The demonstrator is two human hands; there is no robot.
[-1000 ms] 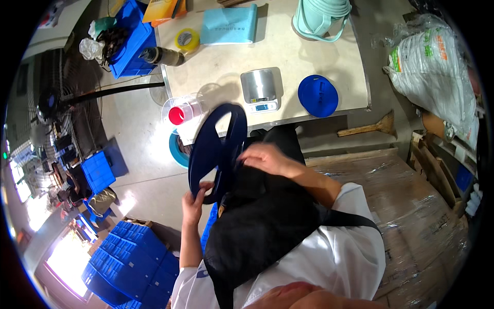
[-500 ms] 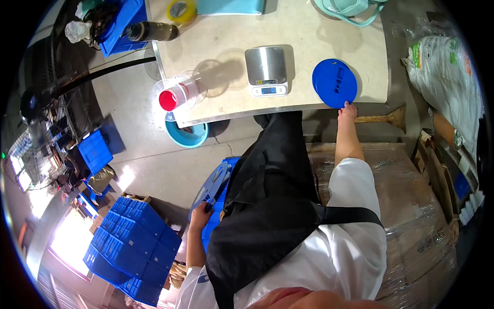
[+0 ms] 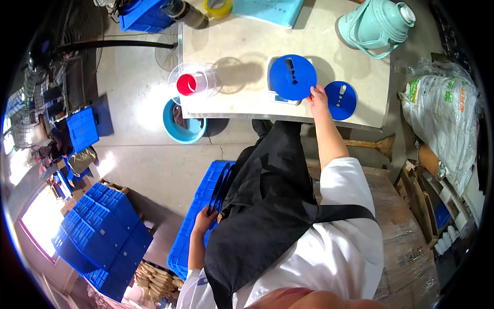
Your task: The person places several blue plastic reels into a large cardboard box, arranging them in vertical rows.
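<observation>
My right hand [image 3: 318,99] pinches the near edge of a round blue disc [image 3: 304,76] with dark slots in its middle. That disc covers most of a digital kitchen scale [image 3: 282,99]; whether it touches the weighing plate I cannot tell. A second blue disc [image 3: 351,101] lies on the table to the right, its slots showing the pale tabletop. Low at my left side, my left hand [image 3: 206,219] is closed on thin dark discs [image 3: 222,181] seen nearly edge-on, beside a blue plastic crate [image 3: 191,222].
On the table [image 3: 231,103] stand a red-and-clear plastic container [image 3: 186,84], a mint-green thermos jug [image 3: 373,26], a dark bottle [image 3: 188,14] and a tape roll [image 3: 218,6]. A turquoise basin [image 3: 177,135] sits on the floor. Blue crates [image 3: 103,232] are stacked at the left.
My right hand has moved left, carrying one blue disc over the scale; the other stays on the table. The discs in my left hand have turned from face-on to edge-on. The view has shifted.
</observation>
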